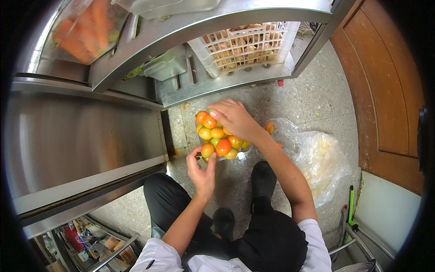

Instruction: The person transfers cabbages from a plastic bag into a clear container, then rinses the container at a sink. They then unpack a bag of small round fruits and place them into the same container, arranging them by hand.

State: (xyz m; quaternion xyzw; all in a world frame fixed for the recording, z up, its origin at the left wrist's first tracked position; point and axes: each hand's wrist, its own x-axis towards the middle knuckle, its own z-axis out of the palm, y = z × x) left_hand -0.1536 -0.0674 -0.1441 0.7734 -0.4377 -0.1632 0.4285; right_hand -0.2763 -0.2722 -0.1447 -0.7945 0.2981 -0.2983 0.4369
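Note:
A clear plastic container [240,155] heaped with orange, yellow and green tomatoes [223,147] stands on the floor before me. My left hand [203,171] is at its near left corner, thumb and fingers curved around an orange-yellow tomato [207,150]. Over the far right part of the heap lies my right hand [234,119], bent over the tomatoes; what its fingers touch is partly hidden. Right of my right forearm, a loose orange tomato [269,128] lies beside a crumpled clear plastic bag [319,163] with pale yellow contents.
Ahead is a steel shelf [224,89] bearing a white plastic crate [248,51] of brownish produce and a clear tub [168,64]. Carrots [81,34] lie in a container above left. A steel cabinet [85,136] stands left, a wooden door [384,85] right. My boots [263,180] are close behind the container.

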